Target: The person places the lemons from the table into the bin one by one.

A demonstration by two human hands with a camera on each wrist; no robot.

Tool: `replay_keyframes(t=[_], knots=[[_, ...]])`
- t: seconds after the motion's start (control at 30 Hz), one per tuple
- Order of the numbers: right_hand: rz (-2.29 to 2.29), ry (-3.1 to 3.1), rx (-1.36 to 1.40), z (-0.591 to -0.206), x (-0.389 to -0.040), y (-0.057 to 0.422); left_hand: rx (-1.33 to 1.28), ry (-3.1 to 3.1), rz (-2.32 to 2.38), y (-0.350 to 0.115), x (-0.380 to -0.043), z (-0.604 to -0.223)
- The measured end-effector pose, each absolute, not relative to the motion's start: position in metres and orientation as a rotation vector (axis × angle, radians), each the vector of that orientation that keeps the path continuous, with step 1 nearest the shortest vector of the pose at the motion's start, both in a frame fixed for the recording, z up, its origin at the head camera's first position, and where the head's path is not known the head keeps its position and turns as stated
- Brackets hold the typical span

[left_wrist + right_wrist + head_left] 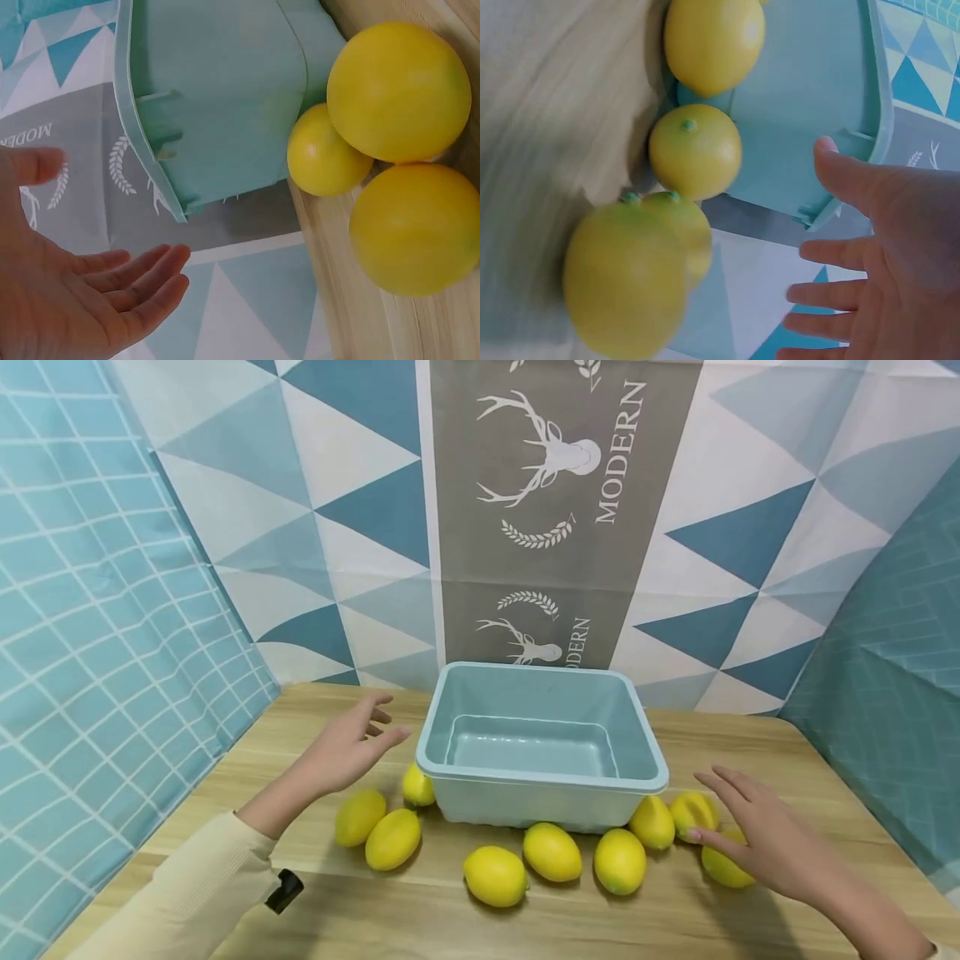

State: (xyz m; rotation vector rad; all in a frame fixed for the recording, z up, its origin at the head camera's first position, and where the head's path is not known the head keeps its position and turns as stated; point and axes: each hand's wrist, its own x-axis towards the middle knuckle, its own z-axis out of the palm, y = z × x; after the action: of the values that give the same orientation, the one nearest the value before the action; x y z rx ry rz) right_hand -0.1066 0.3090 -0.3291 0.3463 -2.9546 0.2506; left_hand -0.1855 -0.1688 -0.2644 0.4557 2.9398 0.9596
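A pale blue-green plastic bin [543, 797] stands on the wooden table, and its visible floor holds nothing. My left hand [348, 747] hovers off the bin's left side, fingers loosely bent and holding nothing. Below it lie a lemon [361, 817], a second lemon [393, 839] and a third [417, 787] against the bin's corner. To the right, my right hand [772, 835] is held in the air with spread fingers and nothing in them. It partly covers a lemon [724, 864]; another lemon [693, 815] sits just beyond its thumb. In the wrist views both palms face the bin.
Along the bin's front lie a lemon [496, 876], another lemon [552, 852] and one more lemon [619, 861]. A further lemon [652, 822] is by the right front corner. Patterned cloth [360, 485] hangs behind the wooden table [420, 918], with tile-print cloth [97, 610] at the left.
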Motion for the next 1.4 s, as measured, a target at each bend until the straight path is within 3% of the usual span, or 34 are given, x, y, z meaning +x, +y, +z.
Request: replay_keyframes(t=[1.4], knots=[[0.142,-2.926,0.625,-0.308,-0.106,0.324,0.173,2.636,1.231,-0.139,-0.243,-0.271]])
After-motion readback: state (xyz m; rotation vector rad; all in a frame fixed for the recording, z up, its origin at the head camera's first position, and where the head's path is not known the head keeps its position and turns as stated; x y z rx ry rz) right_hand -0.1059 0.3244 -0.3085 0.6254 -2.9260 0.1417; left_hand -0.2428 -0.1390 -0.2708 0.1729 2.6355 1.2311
